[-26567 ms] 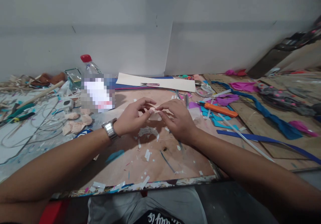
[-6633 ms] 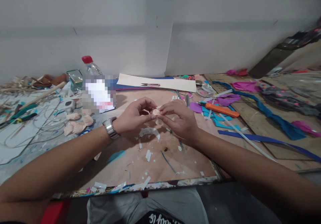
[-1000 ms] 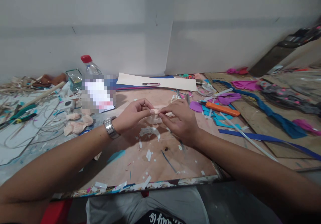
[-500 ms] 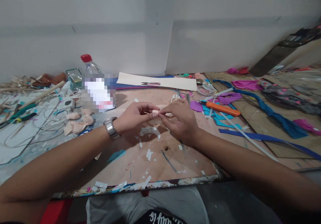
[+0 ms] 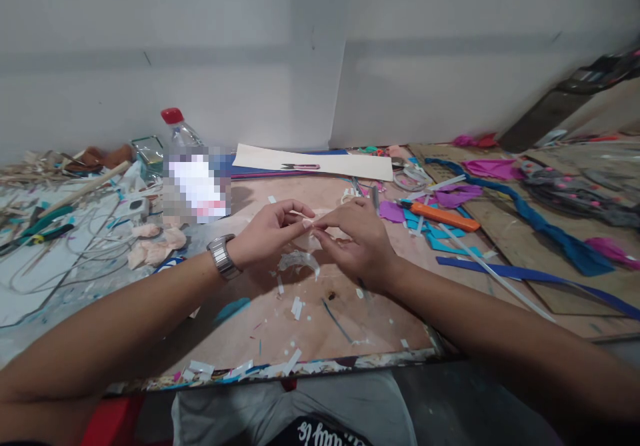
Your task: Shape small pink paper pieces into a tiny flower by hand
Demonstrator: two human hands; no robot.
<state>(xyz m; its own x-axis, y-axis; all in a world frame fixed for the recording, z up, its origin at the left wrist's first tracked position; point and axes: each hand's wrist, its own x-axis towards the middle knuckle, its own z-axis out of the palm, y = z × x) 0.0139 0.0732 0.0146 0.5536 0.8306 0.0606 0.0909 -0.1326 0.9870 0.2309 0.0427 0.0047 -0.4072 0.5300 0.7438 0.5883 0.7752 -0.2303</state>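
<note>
My left hand (image 5: 273, 231), with a metal watch (image 5: 223, 257) on its wrist, meets my right hand (image 5: 359, 238) above the middle of the table. Both hands have thumb and fingertips pinched together on a small pale pink piece (image 5: 311, 223), mostly hidden between the fingertips. Below them a whitish, curved, translucent patch (image 5: 300, 262) lies on the tabletop (image 5: 300, 329).
Behind are thread snips (image 5: 300, 167) on a cream strip (image 5: 350, 164) and a bottle with a red cap (image 5: 173, 115). An orange cutter (image 5: 445, 217) lies right, green-handled pliers (image 5: 45, 225) left. Paper scraps line the front edge.
The fingertips have closed in around the small pink piece, so less of it shows. My right hand has shifted slightly left.
</note>
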